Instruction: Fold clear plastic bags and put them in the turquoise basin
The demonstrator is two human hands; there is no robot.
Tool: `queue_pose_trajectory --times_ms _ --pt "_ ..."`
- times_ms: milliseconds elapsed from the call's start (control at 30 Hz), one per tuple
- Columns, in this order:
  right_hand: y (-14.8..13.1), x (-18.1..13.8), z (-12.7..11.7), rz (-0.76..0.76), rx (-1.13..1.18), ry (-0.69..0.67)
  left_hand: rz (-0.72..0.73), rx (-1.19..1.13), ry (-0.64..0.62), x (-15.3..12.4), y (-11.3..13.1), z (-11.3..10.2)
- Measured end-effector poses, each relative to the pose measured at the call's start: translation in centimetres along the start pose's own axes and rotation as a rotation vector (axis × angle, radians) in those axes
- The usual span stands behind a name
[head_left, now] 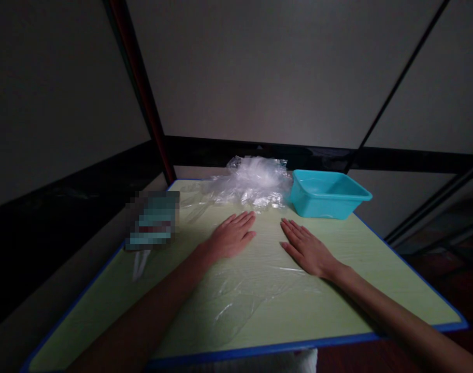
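Observation:
A sheet of thin clear plastic, perhaps a bag (236,303), lies spread on the pale green tabletop. On its left part my left hand (233,235) rests flat, palm down, fingers stretched out. My right hand (304,246) lies palm down at the right, its fingers straight and thumb apart. Neither hand grips anything. Beyond the hands sits a crumpled heap of clear plastic bags (255,181). Where the flat plastic ends beneath the hands is hard to make out.
A turquoise plastic basin (325,199) stands at the back right of the table (399,290), which has a blue edge. At the left edge lies a blurred-out item (153,220) with a pale strip beside it. Panelled walls close off the back and left.

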State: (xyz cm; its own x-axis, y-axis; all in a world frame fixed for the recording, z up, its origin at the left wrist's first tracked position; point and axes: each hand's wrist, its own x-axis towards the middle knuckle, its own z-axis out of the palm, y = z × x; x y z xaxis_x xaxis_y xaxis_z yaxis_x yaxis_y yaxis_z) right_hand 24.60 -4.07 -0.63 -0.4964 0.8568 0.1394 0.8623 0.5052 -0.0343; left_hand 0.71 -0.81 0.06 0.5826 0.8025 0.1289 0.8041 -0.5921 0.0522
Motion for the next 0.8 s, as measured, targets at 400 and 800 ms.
queue_pose_trajectory --times_ms 400,800 --pt "-0.1 -0.1 0.0 0.043 0.144 0.050 -0.157 -0.068 0.166 -0.7 -2.9 -0.4" --pt "-1.9 0.6 -0.8 0.039 0.344 0.094 -0.175 0.018 0.167 -4.7 0.5 -1.8"
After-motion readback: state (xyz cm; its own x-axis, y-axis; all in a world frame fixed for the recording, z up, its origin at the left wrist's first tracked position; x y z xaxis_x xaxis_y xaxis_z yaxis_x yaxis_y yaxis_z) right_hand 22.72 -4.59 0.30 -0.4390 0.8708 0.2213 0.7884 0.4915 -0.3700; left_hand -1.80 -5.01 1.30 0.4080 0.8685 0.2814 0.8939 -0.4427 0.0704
